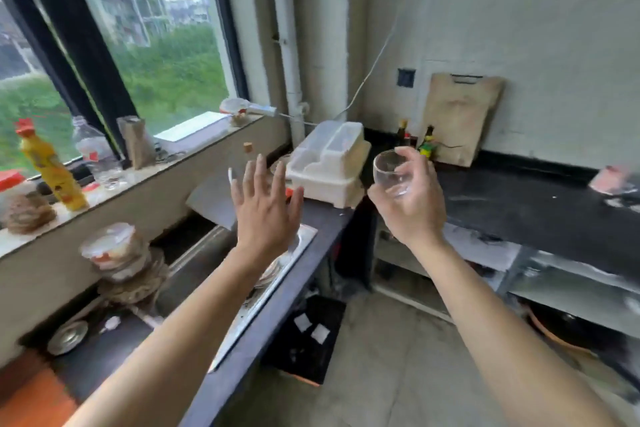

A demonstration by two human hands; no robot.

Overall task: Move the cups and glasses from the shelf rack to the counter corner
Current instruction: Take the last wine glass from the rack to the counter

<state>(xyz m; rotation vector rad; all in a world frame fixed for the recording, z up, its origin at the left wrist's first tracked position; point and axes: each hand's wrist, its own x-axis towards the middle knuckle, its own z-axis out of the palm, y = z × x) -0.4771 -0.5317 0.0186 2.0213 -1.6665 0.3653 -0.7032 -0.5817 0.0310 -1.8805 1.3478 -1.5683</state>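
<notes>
Over counter (519, 199): glass (388, 173) in right hand (417, 208)

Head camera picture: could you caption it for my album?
Right hand holds a clear glass by the dark counter corner; left hand spread open nearby.

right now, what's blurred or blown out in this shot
Head view: the sky in the window is blown out; the wide lens bends the window frame; the counter is smeared at its far right end; the glass in the right hand is fairly sharp.
</notes>
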